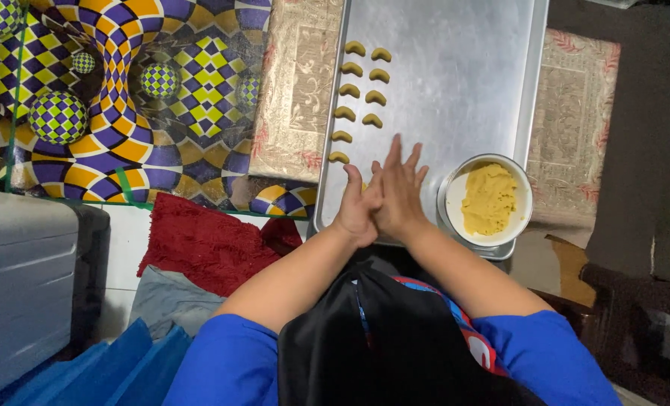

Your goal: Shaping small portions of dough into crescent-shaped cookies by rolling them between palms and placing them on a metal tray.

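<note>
Your left hand (359, 210) and right hand (399, 192) are pressed palm to palm over the near edge of the metal baking tray (462, 68), fingers stretched straight and pointing away from you. Whatever sits between the palms is hidden, so you cannot tell if dough is in that grip. Just beyond your fingertips and a little to the left, small crescent-shaped dough pieces (361, 90) lie on the tray in two short rows; the nearest crescent (338, 157) is just beside your left fingers. Close to the right of your right hand, a white bowl (452, 197) holds a lump of yellow dough (488, 199) and rests on the tray's near right corner. The tray lies on a patterned beige mat (293, 90). To the left of your left forearm, a red fluffy rug (207, 244) covers the floor.
</note>
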